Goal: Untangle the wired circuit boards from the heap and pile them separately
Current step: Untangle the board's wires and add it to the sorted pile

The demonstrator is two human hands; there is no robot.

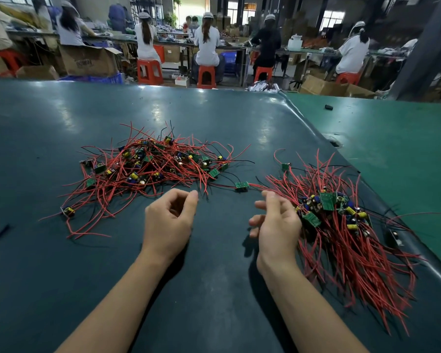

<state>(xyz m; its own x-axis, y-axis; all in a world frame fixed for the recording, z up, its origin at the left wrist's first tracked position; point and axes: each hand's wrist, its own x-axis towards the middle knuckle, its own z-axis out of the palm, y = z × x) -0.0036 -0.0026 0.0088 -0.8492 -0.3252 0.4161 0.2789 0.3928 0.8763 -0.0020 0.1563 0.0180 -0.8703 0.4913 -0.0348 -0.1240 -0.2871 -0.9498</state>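
Wired circuit boards are seen tangled in a heap [150,164] at ten o'clock on the dark surface [214,118]. Just below it, the left hand [168,220] is held palm-down with fingers loosely curled, nothing gripped. The right hand [275,222] is raised at centre, fingers loosely spread; whether wires are pinched cannot be told. A sorted pile [341,225] is laid touching it at three o'clock.
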